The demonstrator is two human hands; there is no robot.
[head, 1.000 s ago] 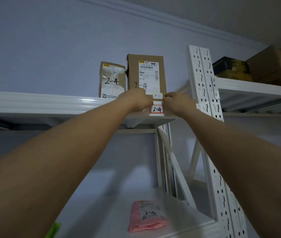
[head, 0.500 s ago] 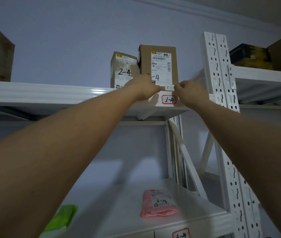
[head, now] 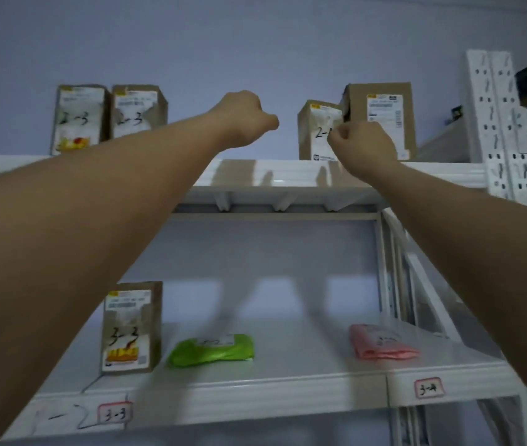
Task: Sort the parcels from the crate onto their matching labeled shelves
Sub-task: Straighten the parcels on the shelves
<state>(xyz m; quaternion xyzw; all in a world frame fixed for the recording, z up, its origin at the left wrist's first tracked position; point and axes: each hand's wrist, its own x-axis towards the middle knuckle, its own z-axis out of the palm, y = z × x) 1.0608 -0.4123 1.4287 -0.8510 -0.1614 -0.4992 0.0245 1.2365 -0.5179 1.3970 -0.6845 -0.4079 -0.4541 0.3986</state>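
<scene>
Up on the white metal top shelf [head: 288, 175], far left, two brown cardboard boxes marked 2-3 [head: 77, 119] stand side by side. Below them on the white lower shelf [head: 288, 391] sits a brown box marked 3-3 [head: 132, 326], then a green plastic mailer bag [head: 212, 350]. The left hand [head: 243, 115] is raised in front of the wall, fingers curled into a fist, gripping nothing. The right hand [head: 362, 144], clenched too and empty, hangs in front of a small brown box marked 2-4 [head: 317, 130], just beside a taller brown labelled box [head: 384, 111]. A pink mailer bag [head: 381, 344] lies lower right, above the 3-4 tag [head: 428, 387].
</scene>
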